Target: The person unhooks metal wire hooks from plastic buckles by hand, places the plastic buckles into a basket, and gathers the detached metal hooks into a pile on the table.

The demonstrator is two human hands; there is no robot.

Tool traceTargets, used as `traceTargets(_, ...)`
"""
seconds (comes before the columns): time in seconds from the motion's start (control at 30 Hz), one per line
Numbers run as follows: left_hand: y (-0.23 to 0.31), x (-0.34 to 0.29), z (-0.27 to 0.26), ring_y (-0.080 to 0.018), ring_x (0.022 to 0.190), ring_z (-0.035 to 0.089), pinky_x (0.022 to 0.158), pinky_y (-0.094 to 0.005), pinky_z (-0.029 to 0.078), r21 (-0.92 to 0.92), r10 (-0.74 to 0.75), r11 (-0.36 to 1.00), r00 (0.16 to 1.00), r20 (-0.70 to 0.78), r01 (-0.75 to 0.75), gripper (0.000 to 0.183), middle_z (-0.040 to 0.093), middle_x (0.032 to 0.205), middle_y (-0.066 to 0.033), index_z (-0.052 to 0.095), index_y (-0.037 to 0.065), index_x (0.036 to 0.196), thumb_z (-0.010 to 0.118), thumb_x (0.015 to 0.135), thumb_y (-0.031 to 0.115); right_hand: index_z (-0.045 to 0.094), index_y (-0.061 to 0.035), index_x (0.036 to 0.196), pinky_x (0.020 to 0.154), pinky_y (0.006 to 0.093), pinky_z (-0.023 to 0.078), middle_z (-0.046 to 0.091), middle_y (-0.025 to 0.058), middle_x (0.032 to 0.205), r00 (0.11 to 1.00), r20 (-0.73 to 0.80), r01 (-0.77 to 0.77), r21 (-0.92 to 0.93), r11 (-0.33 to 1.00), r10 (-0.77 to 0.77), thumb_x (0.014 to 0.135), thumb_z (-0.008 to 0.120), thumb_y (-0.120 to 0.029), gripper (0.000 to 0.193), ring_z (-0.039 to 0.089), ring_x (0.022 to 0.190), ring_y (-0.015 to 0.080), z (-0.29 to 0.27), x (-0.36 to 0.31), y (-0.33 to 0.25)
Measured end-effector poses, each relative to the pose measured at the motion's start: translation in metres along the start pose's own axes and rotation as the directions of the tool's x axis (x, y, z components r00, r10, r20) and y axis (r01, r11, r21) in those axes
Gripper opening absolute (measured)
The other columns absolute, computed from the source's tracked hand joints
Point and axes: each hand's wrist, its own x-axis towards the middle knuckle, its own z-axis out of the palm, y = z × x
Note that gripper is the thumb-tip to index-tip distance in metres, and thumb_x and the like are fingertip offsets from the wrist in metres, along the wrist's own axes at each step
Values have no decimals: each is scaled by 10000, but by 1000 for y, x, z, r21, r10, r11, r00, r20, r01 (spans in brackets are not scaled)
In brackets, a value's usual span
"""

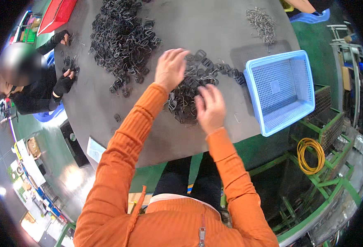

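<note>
A small heap of black plastic buckles with metal wire hooks lies on the grey table in front of me. My left hand is at the heap's far left side, its fingers stretched out and bent toward the right. On the near right side, my right hand is over the heap's edge with its fingers apart. Both hands are a little blurred, and I see nothing held in either. Several loose black buckles trail from the heap toward the blue basket. Part of the heap is hidden beneath my hands.
A much larger pile of black buckles spreads at the far left. Silver wire hooks are piled at the far right. A co-worker in black reaches onto the table's left side, near a red bin. A yellow coil hangs at right.
</note>
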Motion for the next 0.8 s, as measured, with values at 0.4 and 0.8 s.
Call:
traceTargets(0.4,43,-63,9,-253,1018,563,849,-350,471,-175,-93,980,995,28,97,331,603,1102,-93,596,109,1117,602,799,18,634,-59,1025,877,366,427,608,68,1052,996,-1,86,-13,996,-86,796,533,14,261,561,1012,237,8,34,35)
traceTargets(0.8,-117,-4,-37,-147,1308,350,1083,-566,129,519,109,848,993,34,-111,380,435,1371,73,474,360,1291,480,923,266,605,-32,1045,608,211,429,549,-16,753,732,532,-680,609,410,425,820,563,-61,230,535,703,81,-23,83,49)
